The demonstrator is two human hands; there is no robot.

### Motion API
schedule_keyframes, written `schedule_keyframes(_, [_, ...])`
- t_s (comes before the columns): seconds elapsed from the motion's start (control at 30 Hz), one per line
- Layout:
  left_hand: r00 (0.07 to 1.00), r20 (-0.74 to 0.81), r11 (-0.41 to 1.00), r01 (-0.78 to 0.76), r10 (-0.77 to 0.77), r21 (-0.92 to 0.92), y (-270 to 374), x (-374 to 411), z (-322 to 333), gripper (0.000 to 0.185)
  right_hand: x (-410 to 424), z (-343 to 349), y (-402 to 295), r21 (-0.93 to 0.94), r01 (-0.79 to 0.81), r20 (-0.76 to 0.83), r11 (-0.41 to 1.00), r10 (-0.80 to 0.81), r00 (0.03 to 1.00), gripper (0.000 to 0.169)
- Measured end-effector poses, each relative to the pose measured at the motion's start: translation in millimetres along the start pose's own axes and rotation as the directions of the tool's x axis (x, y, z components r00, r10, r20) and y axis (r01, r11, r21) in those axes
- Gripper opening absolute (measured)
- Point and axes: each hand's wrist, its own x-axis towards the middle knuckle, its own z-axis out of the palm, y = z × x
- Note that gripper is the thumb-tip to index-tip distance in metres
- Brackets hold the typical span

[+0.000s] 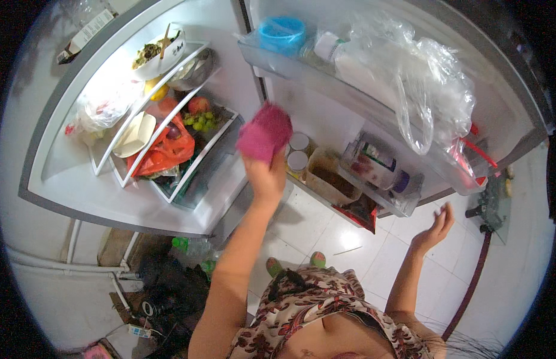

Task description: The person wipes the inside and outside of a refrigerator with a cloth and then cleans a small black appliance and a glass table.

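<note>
My left hand [263, 177] grips a bunched pink cloth [266, 132], slightly blurred, in front of the gap between the fridge interior and its opened door [327, 110]. Nothing is held in my right hand [435, 229], which is raised beside the door's lower corner with its fingers loosely bent. Left of the cloth, the lit fridge compartment [71, 166] has a white bowl of food [159, 56] with chopsticks, green grapes [200, 121], a reddish round fruit [199, 105] and a red plastic bag [174, 150].
The upper door shelf [278, 63] bears a blue container [282, 33] and clear plastic bags [408, 67]. Below stand lidded jars [298, 159], an open plastic tub [334, 177] and a purple-capped bottle [381, 164]. White pipes [66, 267] run along the left wall. A thin stick [348, 251] lies on the tiled floor [381, 264].
</note>
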Motion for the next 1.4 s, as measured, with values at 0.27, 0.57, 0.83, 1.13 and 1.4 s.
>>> schedule_keyframes(0.27, [0.846, 0.268, 0.723, -0.533, 0.461, 0.439, -106.6, 34.2, 78.1, 0.034, 74.8, 44.9, 41.2, 0.54, -0.298, 0.166, 0.787, 0.248, 0.955, 0.053])
schedule_keyframes(0.57, [0.952, 0.288, 0.897, -0.214, 0.103, 0.387, -98.4, -10.5, 76.7, 0.029, 46.5, 47.1, 21.7, 0.618, -0.312, 0.214, 0.722, 0.227, 0.95, 0.061])
schedule_keyframes(0.83, [0.776, 0.441, 0.632, 0.626, -0.451, -0.456, 22.8, 57.9, 84.9, 0.019, 42.5, 50.1, 27.9, 0.636, -0.225, 0.17, 0.738, 0.149, 0.974, 0.046])
schedule_keyframes(1.13, [0.867, 0.468, 0.867, 0.095, 0.169, -0.489, 128.5, 30.3, 75.7, 0.018, 34.6, 63.0, -27.1, 0.593, -0.189, 0.129, 0.783, 0.139, 0.982, 0.037])
schedule_keyframes(1.4, [0.922, 0.261, 0.848, -0.118, 0.287, -0.517, 186.5, -55.5, 82.6, 0.034, 29.5, 54.7, -15.3, 0.386, -0.017, 0.05, 0.922, -0.003, 0.999, 0.034])
